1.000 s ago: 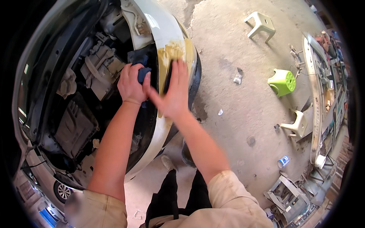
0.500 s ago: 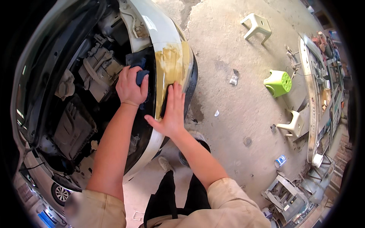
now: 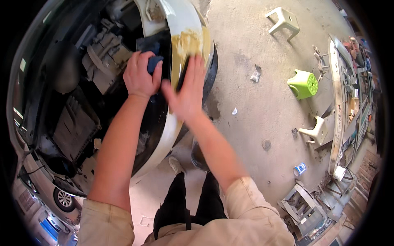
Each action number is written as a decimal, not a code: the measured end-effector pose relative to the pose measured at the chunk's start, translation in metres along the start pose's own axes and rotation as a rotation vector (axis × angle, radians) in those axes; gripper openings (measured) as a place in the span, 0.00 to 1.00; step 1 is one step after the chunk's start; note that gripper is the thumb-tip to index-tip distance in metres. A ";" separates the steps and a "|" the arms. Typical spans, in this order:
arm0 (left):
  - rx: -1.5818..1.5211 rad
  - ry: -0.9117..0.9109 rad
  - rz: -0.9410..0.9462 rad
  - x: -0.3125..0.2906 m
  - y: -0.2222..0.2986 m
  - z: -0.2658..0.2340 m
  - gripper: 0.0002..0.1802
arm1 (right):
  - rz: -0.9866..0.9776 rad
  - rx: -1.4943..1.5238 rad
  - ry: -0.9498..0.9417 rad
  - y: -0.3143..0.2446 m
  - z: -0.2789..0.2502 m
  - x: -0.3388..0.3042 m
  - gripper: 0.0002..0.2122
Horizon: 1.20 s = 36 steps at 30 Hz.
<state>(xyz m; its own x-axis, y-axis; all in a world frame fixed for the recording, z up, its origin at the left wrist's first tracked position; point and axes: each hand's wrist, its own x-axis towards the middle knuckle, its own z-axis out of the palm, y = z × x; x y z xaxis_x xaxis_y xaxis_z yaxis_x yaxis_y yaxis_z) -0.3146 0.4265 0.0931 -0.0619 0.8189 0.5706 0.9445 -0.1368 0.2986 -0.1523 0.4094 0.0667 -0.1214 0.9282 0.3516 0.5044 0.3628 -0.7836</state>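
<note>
At the right edge of the engine bay, the left hand clamps a blue wad; the right hand lies along a narrow dark block on the curved tan patch, grip impossible to tell. Rough open floor spreads right.

Dark block on yellow-smeared panel
</note>
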 end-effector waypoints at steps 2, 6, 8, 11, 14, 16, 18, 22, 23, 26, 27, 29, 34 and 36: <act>-0.031 -0.034 -0.025 0.004 0.005 0.001 0.15 | 0.065 -0.012 -0.014 0.004 -0.003 0.020 0.48; -0.001 -0.006 0.007 0.001 -0.001 0.004 0.15 | -0.017 0.024 -0.046 -0.007 -0.001 -0.064 0.51; 0.000 0.022 0.020 0.002 -0.001 0.003 0.15 | -0.043 0.047 -0.061 -0.010 0.003 -0.098 0.51; 0.005 0.013 0.005 0.001 -0.001 0.001 0.14 | 0.013 0.010 -0.069 -0.008 0.002 -0.055 0.51; -0.001 -0.004 -0.018 0.003 0.004 0.002 0.14 | 0.083 0.018 -0.019 -0.001 0.000 0.016 0.50; -0.007 0.008 -0.005 0.003 0.003 0.004 0.14 | 0.059 0.014 -0.038 -0.007 -0.001 -0.019 0.49; -0.001 0.044 0.026 0.002 0.001 0.007 0.14 | -0.028 0.051 -0.017 -0.018 0.003 -0.086 0.49; -0.015 0.036 0.015 0.002 0.000 0.002 0.14 | -0.008 0.021 -0.073 -0.019 0.002 -0.081 0.50; -0.004 0.031 0.007 0.002 -0.001 0.001 0.14 | 0.006 0.006 -0.074 -0.013 0.001 -0.051 0.50; -0.007 0.008 0.003 0.002 0.004 0.004 0.15 | 0.073 -0.012 -0.018 0.005 0.000 0.007 0.51; 0.002 0.009 0.001 0.000 0.002 0.004 0.15 | 0.067 0.003 -0.037 0.002 0.001 -0.006 0.51; -0.012 -0.001 -0.012 0.003 0.001 0.001 0.15 | 0.020 0.040 -0.055 -0.012 0.003 -0.072 0.52; 0.001 0.034 0.010 0.005 -0.002 0.003 0.15 | 0.045 0.019 -0.062 -0.017 0.004 -0.081 0.53; 0.002 -0.003 -0.015 -0.002 0.002 0.002 0.15 | 0.092 -0.048 -0.028 -0.003 0.002 -0.011 0.53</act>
<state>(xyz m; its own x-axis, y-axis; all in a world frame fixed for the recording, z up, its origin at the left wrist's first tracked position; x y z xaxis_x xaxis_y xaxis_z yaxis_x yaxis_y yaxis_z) -0.3121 0.4252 0.0911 -0.0750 0.8223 0.5641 0.9443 -0.1233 0.3053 -0.1545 0.3984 0.0641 -0.0962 0.9595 0.2648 0.5548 0.2726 -0.7861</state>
